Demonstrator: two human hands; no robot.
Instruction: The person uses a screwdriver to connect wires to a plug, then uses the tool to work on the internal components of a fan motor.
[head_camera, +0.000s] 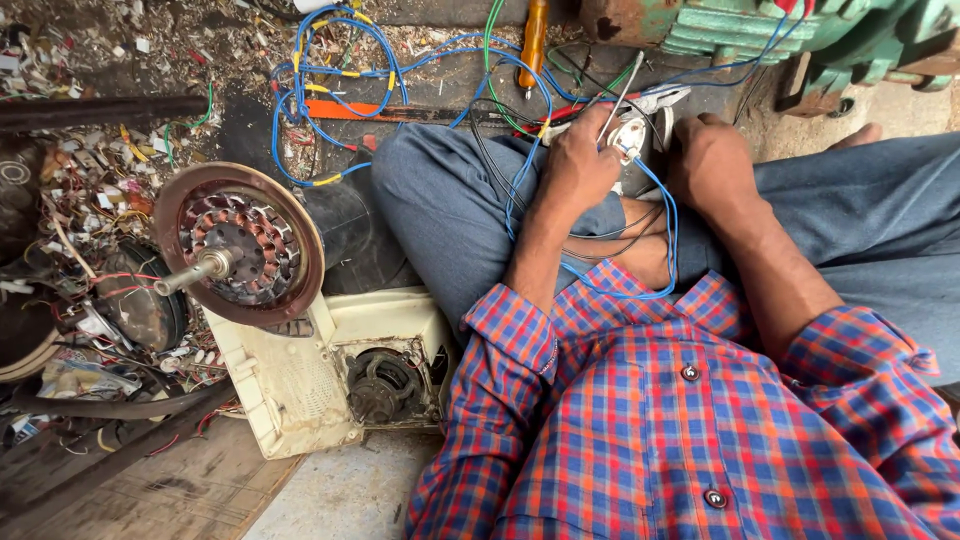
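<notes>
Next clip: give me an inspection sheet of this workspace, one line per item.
Surface: dirty floor, person seated on it, work done on the lap.
Job's things: small white part with blue wire attached, held between both hands.
Clutter: fan motor with shaft, cream housing, screwdriver, wire scraps.
Hands: left hand and right hand both on the white part.
Cables: blue, green and black wires looped over the knee and floor.
Surroundings: green machine at top right.
</notes>
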